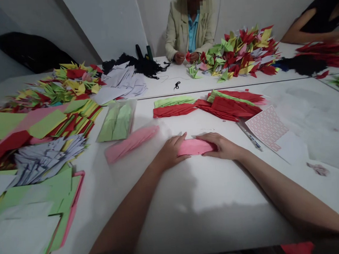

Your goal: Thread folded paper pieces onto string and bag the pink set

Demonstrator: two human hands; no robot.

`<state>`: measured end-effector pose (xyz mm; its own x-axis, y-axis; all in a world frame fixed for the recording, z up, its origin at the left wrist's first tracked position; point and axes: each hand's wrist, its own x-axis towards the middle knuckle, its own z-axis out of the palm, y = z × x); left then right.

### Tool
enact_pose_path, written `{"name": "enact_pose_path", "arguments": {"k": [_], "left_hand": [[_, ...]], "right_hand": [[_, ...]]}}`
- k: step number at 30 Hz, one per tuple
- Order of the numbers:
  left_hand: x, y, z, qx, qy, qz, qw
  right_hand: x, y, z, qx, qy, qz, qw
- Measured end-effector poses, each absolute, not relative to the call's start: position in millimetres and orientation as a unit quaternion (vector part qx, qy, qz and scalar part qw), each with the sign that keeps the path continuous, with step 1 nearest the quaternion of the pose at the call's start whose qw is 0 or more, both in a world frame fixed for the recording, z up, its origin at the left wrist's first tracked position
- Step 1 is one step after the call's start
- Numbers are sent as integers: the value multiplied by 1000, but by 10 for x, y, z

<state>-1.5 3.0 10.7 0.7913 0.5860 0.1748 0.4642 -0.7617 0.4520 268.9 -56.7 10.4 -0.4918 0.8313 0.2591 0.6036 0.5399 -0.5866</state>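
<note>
Pink paper (197, 146) is on the white surface (168, 206), its long way going side to side, one end toward each hand. At the far left are flat green sheets (4, 124). Next come a green bundle (112, 124) and a pink bundle (133, 143), both looking folded already. The left hand (170, 151) grips the pink paper's left end. The right hand (221, 146) grips its right end. It looks folded, but not yet let go. Farther right, red papers (232, 107) look folded. I can't tell how many are left.

Bare forearms (142, 200) angled inward, left hand (170, 150) facing right hand (223, 146), fingers (209, 136) curved, thumbs (184, 157) seemingly nearest.
</note>
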Motion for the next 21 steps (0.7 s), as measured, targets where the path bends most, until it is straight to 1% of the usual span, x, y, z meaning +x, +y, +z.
{"name": "enact_pose_path", "arguments": {"k": [7,17,21], "left_hand": [[-38,104,24,926,240,171,235],[-2,85,22,936,218,170,216],[-4,62,59,931,236,178,212]], "right_hand": [[2602,-551,46,-441,-832,196,273],[2573,-545,70,-421,-834,210,287],[2631,-574,33,-433,-838,185,275]]}}
